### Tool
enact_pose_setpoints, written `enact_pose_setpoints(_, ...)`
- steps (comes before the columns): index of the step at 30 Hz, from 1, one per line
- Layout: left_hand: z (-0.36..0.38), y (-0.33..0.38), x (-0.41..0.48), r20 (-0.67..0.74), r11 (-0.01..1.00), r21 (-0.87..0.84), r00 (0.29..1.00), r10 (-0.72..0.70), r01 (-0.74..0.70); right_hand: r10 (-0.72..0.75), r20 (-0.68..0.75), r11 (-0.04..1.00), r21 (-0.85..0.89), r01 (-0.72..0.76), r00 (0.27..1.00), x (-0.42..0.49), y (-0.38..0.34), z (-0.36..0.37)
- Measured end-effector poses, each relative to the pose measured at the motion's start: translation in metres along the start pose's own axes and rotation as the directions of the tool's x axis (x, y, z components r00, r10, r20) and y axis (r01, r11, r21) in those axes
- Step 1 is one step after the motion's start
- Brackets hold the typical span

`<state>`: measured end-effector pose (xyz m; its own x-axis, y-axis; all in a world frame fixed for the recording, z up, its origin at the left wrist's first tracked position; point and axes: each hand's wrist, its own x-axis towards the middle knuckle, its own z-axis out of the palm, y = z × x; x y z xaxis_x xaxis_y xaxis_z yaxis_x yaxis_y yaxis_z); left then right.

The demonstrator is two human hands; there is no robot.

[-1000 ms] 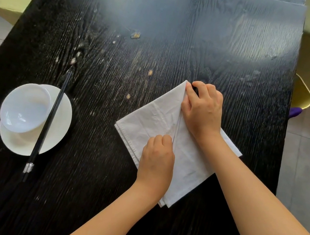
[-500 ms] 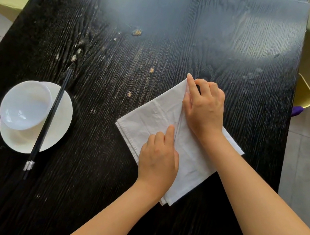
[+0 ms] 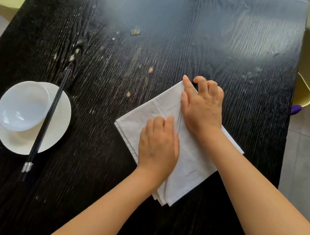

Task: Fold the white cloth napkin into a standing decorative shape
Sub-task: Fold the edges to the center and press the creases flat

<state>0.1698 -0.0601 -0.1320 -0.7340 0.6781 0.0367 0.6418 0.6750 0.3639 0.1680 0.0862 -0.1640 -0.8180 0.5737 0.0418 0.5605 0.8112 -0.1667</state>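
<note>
The napkin [image 3: 158,116] lies flat on the table [image 3: 126,11] as a layered diamond, right of the bowl [image 3: 23,105], plate [image 3: 58,122] and chopsticks [image 3: 49,114]. Only early folds look done; shaping and standing it up remain. The left hand [image 3: 158,148] presses palm-down, fingers together, gripping nothing. The right hand [image 3: 202,106] pins the far corner, fingers curled; whether it pinches cloth I cannot tell.

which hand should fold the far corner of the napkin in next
Right, probably. The right hand already has its fingertips at the napkin's far corner, while the left hand presses flat mid-cloth, anchoring it.
</note>
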Motion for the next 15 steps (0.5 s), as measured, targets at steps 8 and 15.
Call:
enact_pose_setpoints(8, 0.029, -0.027, 0.024, 0.132, 0.982, 0.132, 0.984, 0.116, -0.133, -0.037, -0.021, 0.999, 0.023, 0.038, 0.999, -0.001, -0.001, -0.006)
enact_pose_setpoints(15, 0.027, -0.022, 0.014, 0.144, 0.993, 0.095, 0.988, 0.052, -0.066, -0.076, 0.065, 0.997, -0.006, 0.077, 0.995, 0.001, 0.000, -0.001)
